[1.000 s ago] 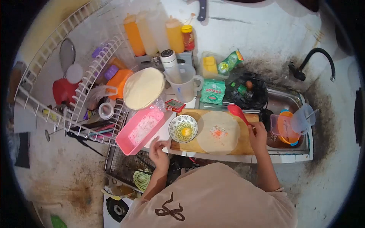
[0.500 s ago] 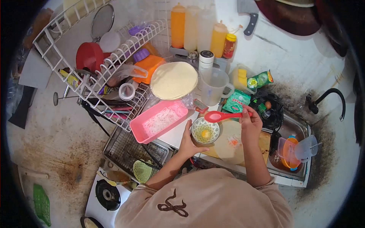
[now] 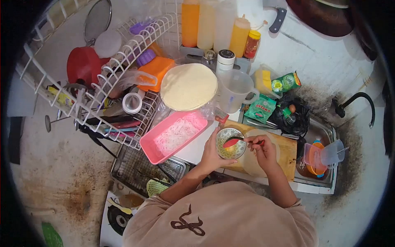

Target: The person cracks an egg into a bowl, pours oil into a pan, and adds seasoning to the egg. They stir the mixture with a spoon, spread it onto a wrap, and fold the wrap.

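Observation:
My left hand [image 3: 211, 155] grips the side of a small patterned bowl [image 3: 224, 134] with a yellow liquid in its bottom. In my right hand [image 3: 266, 154] is the handle of a red spoon [image 3: 232, 142], its head dipped inside the bowl. Below and right of the bowl, a thin round wrapper sheet [image 3: 249, 165] lies on a wooden cutting board [image 3: 288, 149]; my right hand hides part of it. A pink tub [image 3: 153, 149] of white shreds sits left of the bowl, with a stack of round pale wrappers [image 3: 188, 87] behind it.
A clear measuring jug [image 3: 236, 92] and a green packet [image 3: 261, 108] stand behind the board. To the right is a sink [image 3: 327, 138] with containers in it. A white wire dish rack [image 3: 88, 113] fills the left side. Sauce bottles [image 3: 190, 24] line the back.
My right hand has come down and the spoon has tipped into the bowl. My left hand and the bowl have shifted slightly right. The camera view has moved a little.

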The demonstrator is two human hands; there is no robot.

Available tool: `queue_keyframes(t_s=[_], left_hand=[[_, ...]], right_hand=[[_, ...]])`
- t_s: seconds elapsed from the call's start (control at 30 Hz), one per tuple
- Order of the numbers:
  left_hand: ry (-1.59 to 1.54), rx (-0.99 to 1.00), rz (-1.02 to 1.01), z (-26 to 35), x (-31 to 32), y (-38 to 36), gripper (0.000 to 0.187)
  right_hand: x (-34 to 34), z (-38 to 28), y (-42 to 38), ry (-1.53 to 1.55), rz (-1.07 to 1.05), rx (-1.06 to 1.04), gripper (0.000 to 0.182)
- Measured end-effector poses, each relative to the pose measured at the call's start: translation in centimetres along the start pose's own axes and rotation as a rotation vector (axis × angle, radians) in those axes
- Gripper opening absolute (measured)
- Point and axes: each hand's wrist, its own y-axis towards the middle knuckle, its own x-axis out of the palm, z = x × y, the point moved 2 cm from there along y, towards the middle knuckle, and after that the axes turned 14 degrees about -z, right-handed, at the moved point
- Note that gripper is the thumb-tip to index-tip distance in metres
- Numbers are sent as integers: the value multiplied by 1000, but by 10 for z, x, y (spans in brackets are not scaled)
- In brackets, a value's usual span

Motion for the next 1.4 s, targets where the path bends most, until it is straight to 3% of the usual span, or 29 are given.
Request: queue_keyframes(t_s=[0.17, 0.27, 0.37, 0.47, 0.77, 0.97, 1.17, 1.4], left_hand=[[133, -58, -38, 5, -5, 0, 124], [123, -44, -29, 2, -4, 0, 123], [98, -49, -33, 3, -4, 1, 123], [64, -53, -52, 2, -5, 2, 124], [107, -102, -85, 3, -6, 0, 127], [171, -131, -100, 1, -5, -1, 128], [165, -189, -89, 9, -6, -1, 130], [220, -252, 14, 8, 7, -12, 129]], right_hand=[[10, -9, 2, -254, 0, 2, 10], [17, -4, 1, -216, 81, 13, 10], [19, 0, 1, -207, 64, 163, 7], [23, -1, 3, -209, 161, 92, 9], [22, 13, 7, 130, 333, 241, 11], [19, 21, 6, 180, 334, 180, 13], [9, 24, 10, 260, 219, 229, 15], [1, 45, 14, 267, -6, 106, 12]])
